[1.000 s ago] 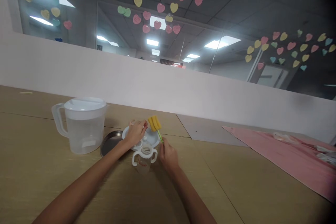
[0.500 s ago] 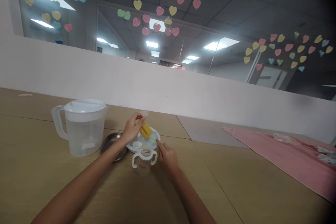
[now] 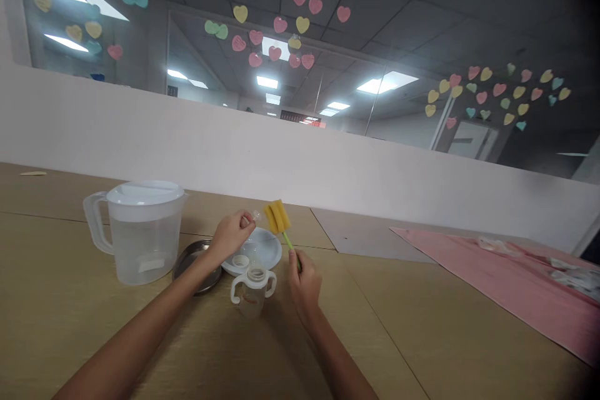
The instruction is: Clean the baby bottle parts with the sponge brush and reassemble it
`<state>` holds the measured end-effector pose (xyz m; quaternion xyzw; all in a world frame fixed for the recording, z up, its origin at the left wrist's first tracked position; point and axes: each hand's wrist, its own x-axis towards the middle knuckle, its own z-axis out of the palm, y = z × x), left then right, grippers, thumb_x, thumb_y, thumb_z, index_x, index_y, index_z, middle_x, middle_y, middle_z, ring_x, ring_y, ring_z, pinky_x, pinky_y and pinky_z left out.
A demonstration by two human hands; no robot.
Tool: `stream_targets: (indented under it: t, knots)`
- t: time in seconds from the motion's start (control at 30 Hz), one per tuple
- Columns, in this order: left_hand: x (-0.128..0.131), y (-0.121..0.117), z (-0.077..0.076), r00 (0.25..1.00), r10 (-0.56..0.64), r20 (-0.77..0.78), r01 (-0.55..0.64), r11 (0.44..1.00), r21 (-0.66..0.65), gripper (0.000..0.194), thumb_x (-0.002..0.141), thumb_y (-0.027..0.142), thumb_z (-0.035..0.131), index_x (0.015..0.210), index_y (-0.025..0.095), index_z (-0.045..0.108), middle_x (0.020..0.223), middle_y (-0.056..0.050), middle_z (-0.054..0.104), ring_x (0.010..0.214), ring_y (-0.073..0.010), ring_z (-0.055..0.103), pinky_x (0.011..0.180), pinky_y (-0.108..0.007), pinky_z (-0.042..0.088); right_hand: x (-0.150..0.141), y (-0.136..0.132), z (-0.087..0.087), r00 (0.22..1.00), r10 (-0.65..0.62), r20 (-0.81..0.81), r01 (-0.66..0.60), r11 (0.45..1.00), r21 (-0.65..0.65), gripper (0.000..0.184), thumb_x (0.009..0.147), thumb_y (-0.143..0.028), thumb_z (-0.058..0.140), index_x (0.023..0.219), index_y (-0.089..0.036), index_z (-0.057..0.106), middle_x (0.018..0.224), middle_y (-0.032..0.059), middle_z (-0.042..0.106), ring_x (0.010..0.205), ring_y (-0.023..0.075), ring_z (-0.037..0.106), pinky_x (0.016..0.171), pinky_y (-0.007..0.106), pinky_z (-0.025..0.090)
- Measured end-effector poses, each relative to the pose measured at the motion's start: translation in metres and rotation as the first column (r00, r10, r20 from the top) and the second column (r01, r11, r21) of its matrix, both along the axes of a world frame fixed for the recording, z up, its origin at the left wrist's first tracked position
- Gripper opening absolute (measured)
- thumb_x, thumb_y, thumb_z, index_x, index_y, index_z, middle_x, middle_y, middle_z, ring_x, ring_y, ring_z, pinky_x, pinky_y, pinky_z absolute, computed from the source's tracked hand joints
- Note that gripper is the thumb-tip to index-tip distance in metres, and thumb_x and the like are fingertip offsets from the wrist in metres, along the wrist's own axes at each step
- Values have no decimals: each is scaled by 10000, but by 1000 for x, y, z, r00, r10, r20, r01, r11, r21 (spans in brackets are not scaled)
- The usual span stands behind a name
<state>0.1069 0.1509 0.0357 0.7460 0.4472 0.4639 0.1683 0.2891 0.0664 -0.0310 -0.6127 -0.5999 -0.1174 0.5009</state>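
In the head view my right hand [image 3: 305, 281] is closed round the green handle of a bottle brush [image 3: 277, 217], whose yellow sponge head points up. My left hand [image 3: 233, 232] pinches a small clear piece [image 3: 257, 217], just left of the sponge; its exact kind is too small to tell. Below both hands, a clear baby bottle [image 3: 253, 300] with two white handles stands uncapped on the table. Behind it sits a white plate [image 3: 272, 255], with a white ring [image 3: 240, 261] at its near left part.
A lidded clear pitcher [image 3: 146, 244] stands at the left, beside a round metal dish [image 3: 187, 259] partly behind my left forearm. To the right, a pink cloth [image 3: 473, 275] lies on the table [image 3: 375, 337] with plastic wrapping [image 3: 504, 247] on it. A low white wall [image 3: 281, 159] runs behind.
The brush has come up and away from my left hand, its sponge now raised upright. My right hand has turned with it. The clear piece stays in my left fingers.
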Motion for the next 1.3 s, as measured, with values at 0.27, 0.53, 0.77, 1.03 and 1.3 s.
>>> stream_targets:
  t: [0.27,0.53,0.77,1.03,1.3]
  knots:
    - [-2,-1,1,994,-109,5,109,994,4,195,765,334,462,757,176,577,559,36,517,553,-124,478,534,-231,313,5,5,-3,990,-58,127,63,997,-41,520,940,-483,275,936,-156,679,838,87,680,730,156,614,601,210,376]
    - [-4,0,0,996,-78,-40,79,996,27,217,790,350,446,755,179,575,561,38,509,551,-123,462,526,-233,288,5,6,2,988,-150,43,155,973,-168,448,917,-463,341,951,-176,683,878,75,696,732,174,625,579,223,350]
    - [-4,0,1,996,-77,-49,80,994,68,284,834,398,401,835,182,585,601,26,543,581,-136,492,548,-242,316,7,8,-2,989,-72,128,88,988,-125,464,919,-452,324,870,-163,684,806,67,689,706,160,617,581,218,354]
    - [-56,27,13,959,203,-195,-204,979,16,310,853,367,378,925,157,594,740,-41,644,621,-153,580,595,-240,387,5,6,-2,987,-32,159,30,999,13,501,931,-463,317,857,-135,689,791,85,688,693,145,612,608,208,377]
    - [-73,41,-21,766,42,-642,-309,899,-309,174,645,188,565,481,146,602,311,-68,474,416,-225,553,519,-305,429,6,9,-5,980,-28,196,19,999,49,483,928,-454,335,844,-142,694,761,75,690,648,138,605,577,209,356]
